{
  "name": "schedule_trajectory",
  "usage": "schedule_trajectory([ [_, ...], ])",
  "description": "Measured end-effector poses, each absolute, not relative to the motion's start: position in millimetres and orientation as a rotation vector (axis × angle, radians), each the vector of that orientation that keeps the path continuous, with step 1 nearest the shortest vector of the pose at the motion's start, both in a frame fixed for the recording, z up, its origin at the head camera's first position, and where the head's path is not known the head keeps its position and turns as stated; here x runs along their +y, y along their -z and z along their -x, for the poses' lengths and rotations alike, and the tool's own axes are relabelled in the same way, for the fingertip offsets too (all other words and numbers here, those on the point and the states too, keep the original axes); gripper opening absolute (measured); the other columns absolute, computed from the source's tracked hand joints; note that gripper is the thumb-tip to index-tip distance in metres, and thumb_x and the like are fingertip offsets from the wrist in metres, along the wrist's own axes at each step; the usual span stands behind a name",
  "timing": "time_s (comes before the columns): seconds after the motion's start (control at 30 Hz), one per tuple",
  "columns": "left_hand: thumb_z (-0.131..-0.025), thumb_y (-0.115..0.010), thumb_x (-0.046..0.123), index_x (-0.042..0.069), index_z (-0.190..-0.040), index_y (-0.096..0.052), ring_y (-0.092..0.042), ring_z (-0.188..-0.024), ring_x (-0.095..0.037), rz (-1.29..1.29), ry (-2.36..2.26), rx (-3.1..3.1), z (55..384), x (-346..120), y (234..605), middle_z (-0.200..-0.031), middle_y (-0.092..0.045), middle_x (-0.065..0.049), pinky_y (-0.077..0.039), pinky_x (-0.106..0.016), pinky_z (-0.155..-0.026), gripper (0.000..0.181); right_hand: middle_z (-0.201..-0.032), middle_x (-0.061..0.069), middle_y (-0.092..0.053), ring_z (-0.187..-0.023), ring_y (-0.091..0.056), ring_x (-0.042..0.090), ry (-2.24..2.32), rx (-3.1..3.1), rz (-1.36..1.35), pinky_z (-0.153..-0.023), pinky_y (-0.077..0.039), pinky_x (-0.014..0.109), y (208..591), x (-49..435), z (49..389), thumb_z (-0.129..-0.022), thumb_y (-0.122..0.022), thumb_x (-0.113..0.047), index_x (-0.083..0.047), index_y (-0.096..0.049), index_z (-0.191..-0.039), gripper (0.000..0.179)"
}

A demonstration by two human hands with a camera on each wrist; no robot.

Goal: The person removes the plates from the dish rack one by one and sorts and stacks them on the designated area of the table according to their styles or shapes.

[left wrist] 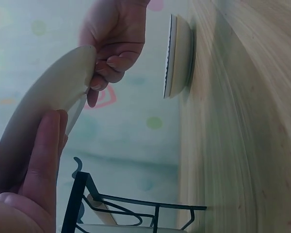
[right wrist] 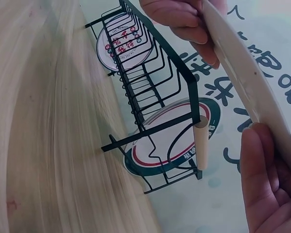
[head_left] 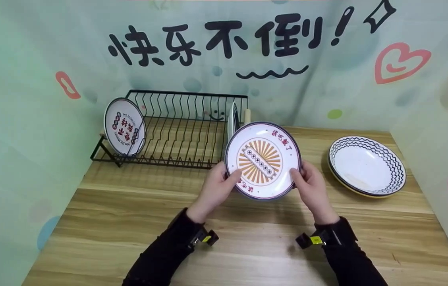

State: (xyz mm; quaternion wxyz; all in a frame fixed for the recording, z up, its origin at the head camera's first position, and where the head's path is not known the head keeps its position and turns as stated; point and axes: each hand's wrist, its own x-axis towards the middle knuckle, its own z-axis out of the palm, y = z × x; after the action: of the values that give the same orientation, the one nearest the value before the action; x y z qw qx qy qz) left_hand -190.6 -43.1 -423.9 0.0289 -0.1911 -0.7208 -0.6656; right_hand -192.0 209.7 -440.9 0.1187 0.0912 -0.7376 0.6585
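Both hands hold a round white plate [head_left: 263,159] with a dark rim, an orange sunburst and red characters, its face tilted up toward the head camera. On its left edge the left hand [head_left: 219,186] grips with the thumb over the face. The right hand [head_left: 310,186] grips the opposite edge the same way. From the left wrist view the plate's plain underside [left wrist: 48,107] shows, with fingers spread behind it. The plate is held above the table, in front of the right end of a black wire dish rack [head_left: 176,161].
In the rack, a white plate [head_left: 124,127] with red characters leans at the left end, and a green-rimmed plate [right wrist: 169,138] stands at the right end. A wooden handle [right wrist: 201,145] is on the rack's side. Two stacked bowls [head_left: 367,167] sit on the right of the table.
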Motion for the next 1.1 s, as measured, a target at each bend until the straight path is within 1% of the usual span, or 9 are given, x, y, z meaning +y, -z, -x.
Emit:
schedule_trajectory([
  [0.13, -0.097, -0.058, 0.007, -0.009, -0.125, -0.057, -0.066, -0.088, -0.021, 0.576, 2.066, -2.247, 190.6, -44.6, 423.0, -0.104, -0.068, -0.016, -0.057, -0.031, -0.079, 0.032, -0.074, 0.004, -0.060, -0.063, -0.058, 0.008, -1.995, -2.128, -0.211, -0.058, -0.054, 0.020, 440.2, 212.2, 192.6, -0.096, -0.051, 0.006, 0.021, -0.051, -0.117, 0.025],
  [0.27, -0.097, -0.058, 0.008, -0.008, -0.123, -0.058, -0.063, -0.073, -0.018, 0.590, 2.070, -2.295, 190.4, -48.8, 419.3, -0.092, -0.069, -0.015, -0.056, -0.027, -0.065, 0.030, -0.072, 0.003, -0.059, -0.062, -0.056, 0.007, -2.004, -2.122, -0.185, -0.057, -0.052, 0.018, 440.4, 216.2, 193.3, -0.096, -0.051, 0.005, 0.022, -0.051, -0.115, 0.025],
  [0.3, -0.097, -0.058, 0.008, -0.008, -0.124, -0.057, -0.064, -0.072, -0.019, 0.603, 2.092, -2.296, 190.3, -50.1, 418.2, -0.092, -0.069, -0.015, -0.057, -0.028, -0.064, 0.031, -0.072, 0.003, -0.059, -0.062, -0.056, 0.007, -2.001, -2.122, -0.184, -0.057, -0.052, 0.018, 440.4, 217.4, 193.5, -0.097, -0.051, 0.005, 0.022, -0.051, -0.114, 0.025],
  [0.4, -0.098, -0.057, 0.006, -0.008, -0.131, -0.051, -0.066, -0.074, -0.023, 0.630, 2.174, -2.291, 189.7, -53.9, 416.0, -0.096, -0.069, -0.018, -0.060, -0.034, -0.067, 0.037, -0.072, 0.003, -0.059, -0.062, -0.057, 0.007, -2.010, -2.113, -0.165, -0.057, -0.053, 0.019, 440.6, 221.3, 193.6, -0.097, -0.050, 0.005, 0.022, -0.050, -0.115, 0.025],
  [0.5, -0.098, -0.057, 0.005, -0.010, -0.138, -0.043, -0.069, -0.084, -0.032, 0.629, 2.262, -2.268, 189.2, -57.3, 415.8, -0.104, -0.068, -0.021, -0.060, -0.041, -0.076, 0.044, -0.074, 0.004, -0.060, -0.063, -0.059, 0.008, -2.033, -2.109, -0.131, -0.058, -0.055, 0.020, 440.7, 226.0, 193.7, -0.098, -0.049, 0.005, 0.022, -0.050, -0.118, 0.026],
  [0.6, -0.098, -0.058, 0.007, -0.009, -0.141, -0.039, -0.069, -0.086, -0.036, 0.584, 2.258, -2.301, 188.5, -61.0, 415.9, -0.104, -0.068, -0.020, -0.060, -0.041, -0.077, 0.050, -0.077, 0.005, -0.062, -0.065, -0.060, 0.009, -2.045, -2.113, -0.097, -0.060, -0.056, 0.021, 440.7, 231.5, 193.7, -0.098, -0.048, 0.005, 0.021, -0.049, -0.121, 0.028],
  [0.7, -0.098, -0.059, 0.010, -0.009, -0.142, -0.038, -0.069, -0.087, -0.035, 0.565, 2.226, -2.340, 188.7, -64.8, 416.6, -0.106, -0.068, -0.019, -0.060, -0.038, -0.077, 0.052, -0.079, 0.005, -0.062, -0.066, -0.060, 0.008, -2.038, -2.119, -0.068, -0.061, -0.056, 0.021, 440.2, 236.5, 193.7, -0.099, -0.047, 0.005, 0.021, -0.049, -0.123, 0.029],
  [0.83, -0.099, -0.059, 0.011, -0.008, -0.143, -0.037, -0.070, -0.088, -0.032, 0.566, 2.210, -2.350, 189.4, -69.2, 418.3, -0.109, -0.067, -0.023, -0.060, -0.037, -0.077, 0.053, -0.079, 0.005, -0.062, -0.066, -0.061, 0.009, -2.042, -2.112, -0.046, -0.061, -0.056, 0.021, 440.3, 241.7, 193.9, -0.099, -0.047, 0.005, 0.021, -0.048, -0.125, 0.030],
  [1.1, -0.098, -0.058, 0.007, -0.007, -0.142, -0.038, -0.070, -0.088, -0.030, 0.556, 2.195, -2.328, 188.3, -75.7, 420.9, -0.110, -0.066, -0.026, -0.060, -0.036, -0.078, 0.051, -0.081, 0.004, -0.062, -0.067, -0.061, 0.009, -2.053, -2.127, 0.013, -0.062, -0.056, 0.022, 443.3, 250.9, 196.2, -0.100, -0.046, 0.003, 0.020, -0.046, -0.127, 0.032],
])
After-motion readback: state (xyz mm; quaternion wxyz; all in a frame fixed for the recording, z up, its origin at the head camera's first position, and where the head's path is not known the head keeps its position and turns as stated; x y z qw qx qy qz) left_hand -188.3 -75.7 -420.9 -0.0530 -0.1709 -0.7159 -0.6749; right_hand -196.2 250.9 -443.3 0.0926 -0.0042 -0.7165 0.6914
